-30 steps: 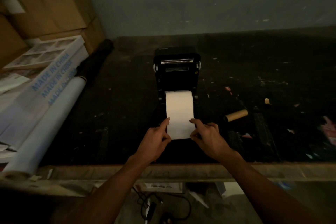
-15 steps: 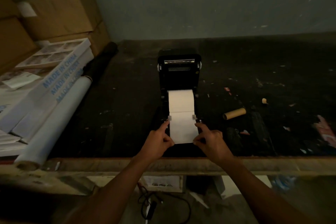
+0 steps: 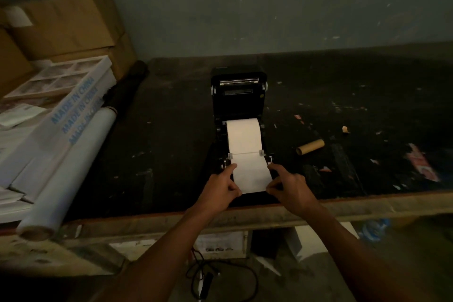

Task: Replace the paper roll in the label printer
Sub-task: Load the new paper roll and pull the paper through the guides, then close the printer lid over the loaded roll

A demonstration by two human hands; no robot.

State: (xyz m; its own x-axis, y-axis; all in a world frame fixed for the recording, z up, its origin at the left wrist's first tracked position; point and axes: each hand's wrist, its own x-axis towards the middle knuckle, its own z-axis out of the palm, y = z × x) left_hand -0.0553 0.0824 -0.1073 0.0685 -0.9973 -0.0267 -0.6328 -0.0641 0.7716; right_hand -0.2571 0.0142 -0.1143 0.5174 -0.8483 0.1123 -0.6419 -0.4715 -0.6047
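A black label printer (image 3: 239,98) stands on the dark table with its lid swung up and back. A white paper roll (image 3: 243,136) sits in its bay, and a strip of paper (image 3: 251,174) runs forward from it under two small clear guides. My left hand (image 3: 220,187) pinches the strip's left edge near the front. My right hand (image 3: 289,185) pinches its right edge. An empty brown cardboard core (image 3: 310,146) lies on the table to the right of the printer.
Long white rolls and boxes printed "MADE IN CHINA" (image 3: 66,127) lie at the left, with cardboard boxes (image 3: 61,29) behind. Paper scraps (image 3: 421,164) litter the table's right side. The wooden table edge (image 3: 245,216) runs below my hands. Cables (image 3: 208,277) lie on the floor.
The paper strip now lies flat under the two guides, pulled further toward the table's front. Both hands slid toward me along its edges. The camera view shifted slightly.
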